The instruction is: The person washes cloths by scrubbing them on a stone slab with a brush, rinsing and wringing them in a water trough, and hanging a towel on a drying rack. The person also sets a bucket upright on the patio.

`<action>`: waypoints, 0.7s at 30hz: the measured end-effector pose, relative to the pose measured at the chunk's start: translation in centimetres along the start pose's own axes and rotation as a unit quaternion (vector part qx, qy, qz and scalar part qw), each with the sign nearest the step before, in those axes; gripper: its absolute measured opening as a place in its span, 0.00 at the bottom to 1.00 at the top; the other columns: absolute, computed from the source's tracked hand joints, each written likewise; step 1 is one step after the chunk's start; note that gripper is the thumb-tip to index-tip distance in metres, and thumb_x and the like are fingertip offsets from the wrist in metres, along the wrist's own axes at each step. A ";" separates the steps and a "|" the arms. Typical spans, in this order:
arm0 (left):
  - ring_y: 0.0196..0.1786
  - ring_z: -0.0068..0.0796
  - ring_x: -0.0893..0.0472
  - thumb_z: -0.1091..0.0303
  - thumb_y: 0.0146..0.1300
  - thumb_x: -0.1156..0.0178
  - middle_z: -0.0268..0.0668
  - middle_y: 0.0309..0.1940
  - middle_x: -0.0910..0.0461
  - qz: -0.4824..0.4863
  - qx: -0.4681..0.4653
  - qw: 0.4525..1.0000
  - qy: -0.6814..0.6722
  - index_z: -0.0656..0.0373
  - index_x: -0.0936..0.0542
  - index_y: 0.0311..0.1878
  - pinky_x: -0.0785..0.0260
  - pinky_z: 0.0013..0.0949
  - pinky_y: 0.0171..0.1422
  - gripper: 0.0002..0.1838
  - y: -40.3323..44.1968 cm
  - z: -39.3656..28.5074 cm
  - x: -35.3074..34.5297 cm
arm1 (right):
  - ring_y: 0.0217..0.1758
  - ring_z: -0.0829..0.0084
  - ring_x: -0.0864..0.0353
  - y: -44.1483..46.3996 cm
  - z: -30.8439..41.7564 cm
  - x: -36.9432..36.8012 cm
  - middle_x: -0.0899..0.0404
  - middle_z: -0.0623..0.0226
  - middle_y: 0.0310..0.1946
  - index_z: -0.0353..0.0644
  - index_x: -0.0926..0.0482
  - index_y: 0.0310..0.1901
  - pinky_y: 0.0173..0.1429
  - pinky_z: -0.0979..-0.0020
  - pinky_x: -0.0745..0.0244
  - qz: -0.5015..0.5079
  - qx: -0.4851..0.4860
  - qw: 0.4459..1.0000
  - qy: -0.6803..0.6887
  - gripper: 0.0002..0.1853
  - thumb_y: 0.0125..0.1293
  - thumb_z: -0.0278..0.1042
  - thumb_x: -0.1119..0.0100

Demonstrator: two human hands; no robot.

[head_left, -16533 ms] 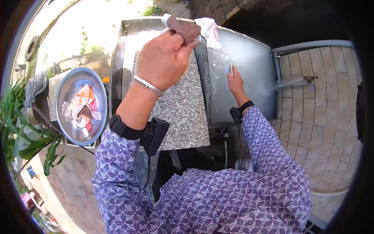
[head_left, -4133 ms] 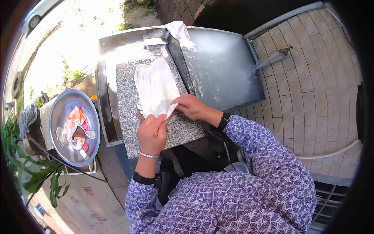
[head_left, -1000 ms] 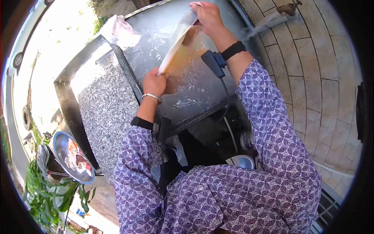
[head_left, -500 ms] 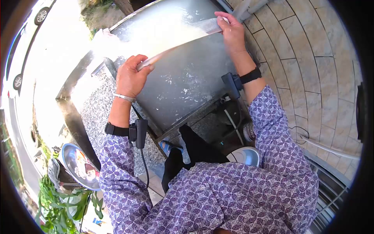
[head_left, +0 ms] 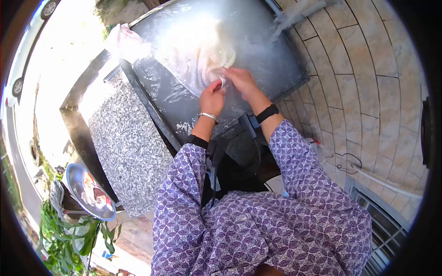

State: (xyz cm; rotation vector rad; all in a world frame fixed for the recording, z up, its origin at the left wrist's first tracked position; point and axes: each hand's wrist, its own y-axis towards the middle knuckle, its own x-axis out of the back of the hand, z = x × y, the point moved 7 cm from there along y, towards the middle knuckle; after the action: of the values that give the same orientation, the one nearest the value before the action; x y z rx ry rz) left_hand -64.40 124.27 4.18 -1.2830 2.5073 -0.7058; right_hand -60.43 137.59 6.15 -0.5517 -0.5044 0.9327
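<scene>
A wet, pale cloth [head_left: 193, 64] lies bunched in folds on a grey slab [head_left: 258, 55]; its far part is washed out by glare. My left hand [head_left: 213, 97] pinches the near edge of the cloth, fingers closed. Close beside it, my right hand [head_left: 241, 83] has its fingertips pressed on the same gathered edge. The two hands almost touch. Wet streaks and white flecks mark the slab around the cloth.
A pinkish cloth [head_left: 129, 41] hangs over the slab's far left corner. Left of the slab is a speckled granite surface [head_left: 129, 152]. A metal basin [head_left: 92, 193] with things in it stands lower left. Tiled paving [head_left: 354, 87] and a white hose [head_left: 391, 184] lie to the right.
Earlier the cloth was stretched wide between my hands above the slab. Now it lies gathered on the slab, and both hands have come together at its near edge.
</scene>
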 end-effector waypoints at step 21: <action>0.44 0.41 0.19 0.49 0.71 0.60 0.46 0.48 0.23 0.020 0.065 0.887 -0.457 0.59 0.30 0.59 0.23 0.40 0.39 0.25 4.9 -6.4 3.6 | 0.42 0.75 0.23 -7.8 12.2 -5.1 0.21 0.68 0.38 0.37 0.23 0.43 0.51 0.71 0.27 0.191 0.178 0.906 0.334 0.11 0.64 0.34 0.40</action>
State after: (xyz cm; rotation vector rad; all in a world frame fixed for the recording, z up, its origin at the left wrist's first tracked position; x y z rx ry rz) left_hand -72.59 125.78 7.17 -1.1335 1.6678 -0.1600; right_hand -65.84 132.25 19.42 -0.6018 0.4060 1.1007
